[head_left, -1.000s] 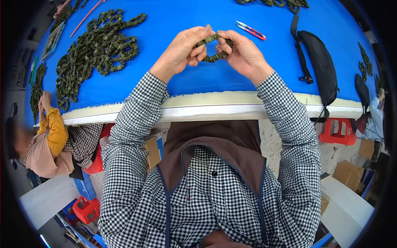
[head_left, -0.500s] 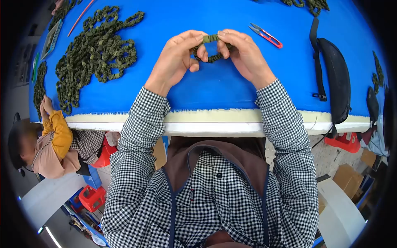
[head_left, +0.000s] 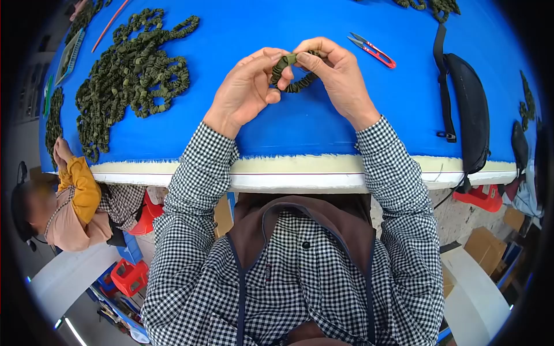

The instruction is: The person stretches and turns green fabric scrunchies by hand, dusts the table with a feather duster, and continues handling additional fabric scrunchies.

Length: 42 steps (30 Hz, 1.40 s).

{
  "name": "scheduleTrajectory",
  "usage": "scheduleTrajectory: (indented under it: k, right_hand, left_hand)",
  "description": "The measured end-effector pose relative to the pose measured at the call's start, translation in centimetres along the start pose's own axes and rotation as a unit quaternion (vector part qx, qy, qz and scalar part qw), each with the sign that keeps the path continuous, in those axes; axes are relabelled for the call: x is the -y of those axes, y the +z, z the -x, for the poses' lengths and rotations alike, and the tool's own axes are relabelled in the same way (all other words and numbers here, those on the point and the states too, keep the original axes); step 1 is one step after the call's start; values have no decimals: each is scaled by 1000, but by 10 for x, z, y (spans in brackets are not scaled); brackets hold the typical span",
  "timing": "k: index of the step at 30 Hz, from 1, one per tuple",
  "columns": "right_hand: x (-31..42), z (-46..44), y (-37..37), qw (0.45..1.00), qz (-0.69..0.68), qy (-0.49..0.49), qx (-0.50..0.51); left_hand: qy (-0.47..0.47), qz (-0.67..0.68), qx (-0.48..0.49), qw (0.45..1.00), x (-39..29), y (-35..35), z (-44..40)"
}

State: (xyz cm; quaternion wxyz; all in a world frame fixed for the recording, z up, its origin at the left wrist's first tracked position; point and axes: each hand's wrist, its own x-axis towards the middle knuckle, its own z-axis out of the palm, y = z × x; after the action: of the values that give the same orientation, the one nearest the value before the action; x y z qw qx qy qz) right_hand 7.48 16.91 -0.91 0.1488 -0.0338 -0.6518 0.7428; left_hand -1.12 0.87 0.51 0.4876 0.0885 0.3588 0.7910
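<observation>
A dark green gathered fabric ring (head_left: 298, 85) is held up over the blue table between both hands. My left hand (head_left: 245, 86) pinches the ring's upper left part between thumb and fingers. With thumb and index finger, my right hand (head_left: 337, 75) grips a smoother band at the ring's top. The hands nearly touch there, and the lower curve of the ring hangs between them. Fingers hide parts of both its sides. A large pile of similar green rings (head_left: 124, 81) lies to the left on the table.
Red-handled thread snips (head_left: 375, 53) lie right of my hands. Farther right is a black pouch (head_left: 468, 109) with a strap. The table's pale front edge (head_left: 300, 167) runs before my body. A person in yellow sleeves (head_left: 81, 190) sits at the left. More green rings (head_left: 430, 6) lie at the back.
The view has shifted, and the table items sit slightly differently in it. My right hand has moved left along the ring's top, closer to my left hand, and the ring's upper band is now tilted.
</observation>
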Motion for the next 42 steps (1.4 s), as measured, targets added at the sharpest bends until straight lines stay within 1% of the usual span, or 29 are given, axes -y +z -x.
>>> scheduleTrajectory:
  k: [4,10,20,24,25,29,30,35,39,40,42]
  right_hand:
    - [-10,0,2,998,-53,18,-18]
    - [-16,1,5,993,-113,28,-21]
    - [-11,7,12,998,-20,-10,-63]
    - [-11,8,11,993,81,-49,-72]
    - [-11,8,10,993,81,-49,-72]
    - [-5,7,8,987,134,-56,-74]
    - [-3,6,7,986,135,-58,-75]
    - [-2,5,8,993,94,-52,-57]
    - [-7,2,9,991,-97,-5,-92]
    - [-7,1,10,991,-96,-8,-92]
    - [-7,1,11,987,-134,8,-86]
  left_hand:
    - [0,-16,-34,999,3,0,-1]
    - [6,-24,-46,999,6,-3,-1]
    - [30,-39,-52,997,14,-8,-5]
    - [67,-116,-66,989,16,-7,-4]
    - [66,-116,-66,989,17,-5,-3]
    - [114,-222,-91,964,17,6,-2]
    - [115,-223,-89,964,16,8,-2]
    - [141,-260,-69,953,13,7,-1]
    - [108,-89,3,990,16,2,-8]
    - [109,-90,5,990,17,1,-9]
    - [102,-40,20,994,20,-2,-11]
